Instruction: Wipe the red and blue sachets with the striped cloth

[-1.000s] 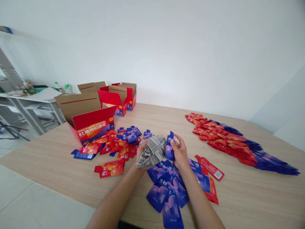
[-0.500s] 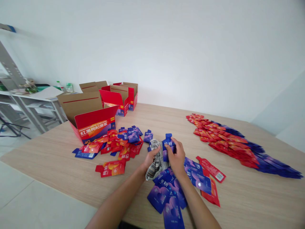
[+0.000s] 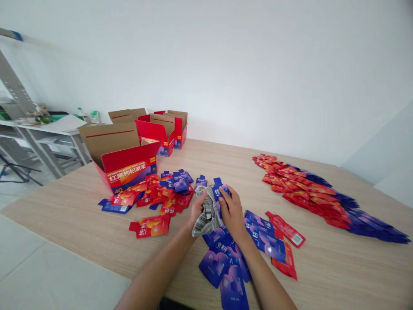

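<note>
My left hand (image 3: 196,210) is closed on a crumpled grey-and-white striped cloth (image 3: 207,212) held just above the wooden table (image 3: 80,224). My right hand (image 3: 231,212) grips a blue pouch (image 3: 218,189) upright, pressed against the cloth. Below my wrists lie several blue pouches (image 3: 222,262). A mixed heap of red and blue pouches (image 3: 158,196) sits left of my hands.
An open red carton (image 3: 124,161) stands at the left, two more open cartons (image 3: 164,129) behind it. A long fanned row of red and blue pouches (image 3: 319,193) covers the right side. A red pouch (image 3: 149,227) lies alone near the front. Grey shelving (image 3: 35,137) stands far left.
The cloth has been bunched up tighter around the blue pouch. Both hands have shifted slightly left and toward me, rubbing the pouch.
</note>
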A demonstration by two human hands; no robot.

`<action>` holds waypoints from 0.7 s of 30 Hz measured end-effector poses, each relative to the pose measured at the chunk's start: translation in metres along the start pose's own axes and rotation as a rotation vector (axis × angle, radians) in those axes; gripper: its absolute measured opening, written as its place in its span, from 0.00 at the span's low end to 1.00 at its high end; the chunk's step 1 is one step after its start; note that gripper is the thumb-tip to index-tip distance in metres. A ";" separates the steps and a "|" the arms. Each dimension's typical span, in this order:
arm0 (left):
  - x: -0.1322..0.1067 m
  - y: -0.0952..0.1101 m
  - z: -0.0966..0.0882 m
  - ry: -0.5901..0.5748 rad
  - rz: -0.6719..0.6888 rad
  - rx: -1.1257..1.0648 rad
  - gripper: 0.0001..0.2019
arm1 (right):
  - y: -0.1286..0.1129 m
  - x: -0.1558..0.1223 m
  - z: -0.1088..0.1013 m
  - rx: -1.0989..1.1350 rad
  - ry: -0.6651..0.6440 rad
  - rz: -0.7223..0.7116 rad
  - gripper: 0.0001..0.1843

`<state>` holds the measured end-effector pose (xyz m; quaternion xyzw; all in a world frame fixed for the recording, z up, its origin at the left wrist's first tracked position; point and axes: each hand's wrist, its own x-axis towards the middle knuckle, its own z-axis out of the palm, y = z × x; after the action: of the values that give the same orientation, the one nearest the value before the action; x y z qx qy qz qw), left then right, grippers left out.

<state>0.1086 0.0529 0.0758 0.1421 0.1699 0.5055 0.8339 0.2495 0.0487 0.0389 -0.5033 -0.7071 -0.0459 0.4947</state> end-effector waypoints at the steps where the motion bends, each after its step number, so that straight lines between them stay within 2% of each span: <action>1: 0.001 0.004 -0.002 -0.020 0.006 -0.019 0.17 | 0.000 -0.001 0.001 -0.003 -0.033 -0.037 0.21; 6: -0.001 0.023 -0.007 -0.076 0.042 -0.080 0.27 | -0.005 -0.003 0.006 0.004 -0.066 -0.190 0.20; 13: -0.003 0.030 -0.011 -0.122 0.083 -0.075 0.43 | -0.016 -0.003 0.008 -0.022 0.030 -0.309 0.27; 16: 0.000 0.026 -0.012 -0.125 0.076 -0.072 0.43 | -0.019 -0.003 0.004 -0.073 0.068 -0.302 0.24; 21: 0.000 0.016 -0.010 -0.145 0.046 -0.041 0.32 | -0.027 -0.006 -0.006 -0.161 0.073 -0.240 0.19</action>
<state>0.0921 0.0608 0.0732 0.1653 0.0953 0.5162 0.8350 0.2330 0.0284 0.0492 -0.4514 -0.7377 -0.1794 0.4689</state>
